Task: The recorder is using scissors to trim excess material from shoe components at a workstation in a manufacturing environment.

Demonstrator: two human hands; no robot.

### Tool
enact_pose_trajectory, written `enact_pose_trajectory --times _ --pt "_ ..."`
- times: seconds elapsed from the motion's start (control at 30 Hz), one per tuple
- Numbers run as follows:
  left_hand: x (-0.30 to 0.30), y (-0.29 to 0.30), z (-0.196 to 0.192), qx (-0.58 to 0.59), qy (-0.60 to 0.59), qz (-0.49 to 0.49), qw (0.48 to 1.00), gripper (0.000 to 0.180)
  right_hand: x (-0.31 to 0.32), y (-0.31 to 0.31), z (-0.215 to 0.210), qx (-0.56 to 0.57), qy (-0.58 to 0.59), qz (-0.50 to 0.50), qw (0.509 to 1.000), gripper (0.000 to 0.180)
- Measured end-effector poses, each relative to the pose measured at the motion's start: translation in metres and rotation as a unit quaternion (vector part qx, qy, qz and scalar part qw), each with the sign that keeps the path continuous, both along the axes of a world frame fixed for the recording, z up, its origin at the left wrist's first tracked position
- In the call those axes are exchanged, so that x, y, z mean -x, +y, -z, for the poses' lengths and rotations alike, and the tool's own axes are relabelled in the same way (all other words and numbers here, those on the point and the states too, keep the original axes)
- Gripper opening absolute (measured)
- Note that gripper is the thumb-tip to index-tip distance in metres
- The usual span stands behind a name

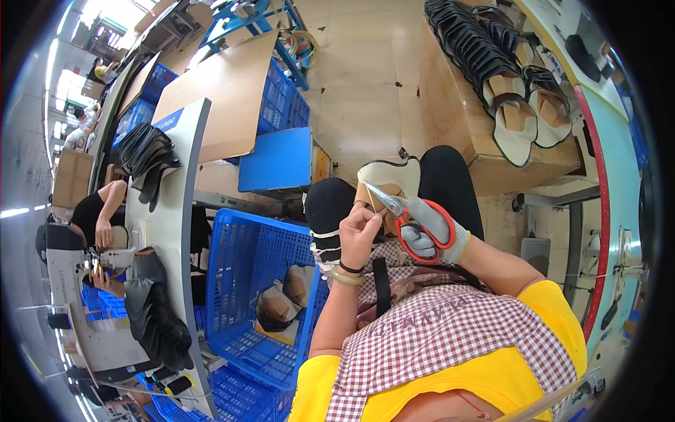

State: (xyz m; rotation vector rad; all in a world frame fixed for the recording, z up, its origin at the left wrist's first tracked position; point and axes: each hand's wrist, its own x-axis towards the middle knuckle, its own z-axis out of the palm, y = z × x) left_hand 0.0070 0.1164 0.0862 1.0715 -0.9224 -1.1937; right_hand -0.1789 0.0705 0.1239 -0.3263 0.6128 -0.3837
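Across my lap lies a shoe upper (399,174) with a cream lining, a dark edge and a tan piece inside. My left hand (360,235), bare, pinches a thin pale thread (372,197) that runs up to the upper's left side. Red-handled scissors (448,245) are in my right hand (427,224), which wears a grey glove. Their blades reach up and left over the upper, close to the thread. Whether the blades touch the thread I cannot tell.
At my left, a blue plastic crate (264,225) holds several uppers (280,304). A cardboard box (457,105) at the far right carries rows of stacked uppers (485,53). Beyond the grey table (191,190), a co-worker's hands (104,232) are at a sewing machine (88,309).
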Motion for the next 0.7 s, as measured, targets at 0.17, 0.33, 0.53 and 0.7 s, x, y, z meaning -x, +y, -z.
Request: enact_pose_trajectory --times 0.17,0.33,0.53,0.7 --pt "0.02 0.018 0.008 0.038 -0.044 -0.043 0.997 0.016 0.009 0.006 -0.001 0.004 0.014 -0.035 0.999 0.036" --pt "0.034 0.035 0.016 -0.005 -0.061 0.001 0.998 0.017 0.024 0.023 -0.006 0.027 0.058 -0.053 0.997 0.047" --pt "0.043 0.046 0.015 -0.013 -0.033 0.055 0.998 0.015 0.038 0.045 -0.013 0.049 0.05 -0.034 0.997 0.06" --pt "0.05 0.052 -0.001 -0.137 0.044 0.191 0.971 0.013 0.044 0.051 -0.023 0.058 0.046 -0.01 0.997 0.059"
